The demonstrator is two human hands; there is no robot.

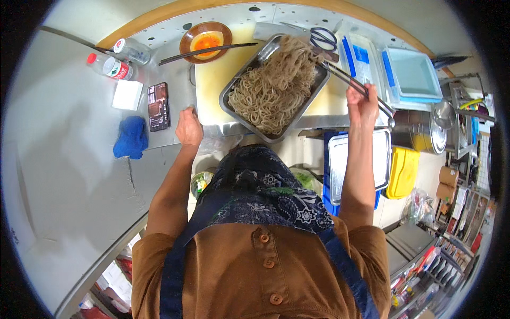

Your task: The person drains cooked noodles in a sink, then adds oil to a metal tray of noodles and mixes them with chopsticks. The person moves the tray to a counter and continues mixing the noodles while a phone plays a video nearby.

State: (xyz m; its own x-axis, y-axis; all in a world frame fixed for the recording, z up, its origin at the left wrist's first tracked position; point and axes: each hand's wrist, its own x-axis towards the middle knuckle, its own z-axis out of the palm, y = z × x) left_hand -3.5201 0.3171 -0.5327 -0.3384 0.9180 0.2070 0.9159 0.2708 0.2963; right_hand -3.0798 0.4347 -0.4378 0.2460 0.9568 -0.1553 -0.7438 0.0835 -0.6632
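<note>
My right hand [363, 104] grips a pair of long dark chopsticks [352, 81], whose tips reach into the noodles at the tray's right side. A deep metal tray [275, 139] holds a heap of brownish noodles [271, 89], piled higher at its far end. The tray rests at a slant on a pale cutting board [209, 87] and juts over the near edge. My left hand [189, 127], its fingers curled, rests at the counter's edge left of the board. Nothing shows in it. Another pair of dark chopsticks [207, 51] lies across a brown bowl [187, 38] with orange-red liquid.
Left stand two bottles [115, 68], a white tissue pack [127, 95], a phone [158, 107] and a blue cloth [130, 137]. Behind the tray lie a cleaver [275, 31] and scissors [323, 39]. Plastic containers [414, 75] and a metal pot [412, 127] stand at right.
</note>
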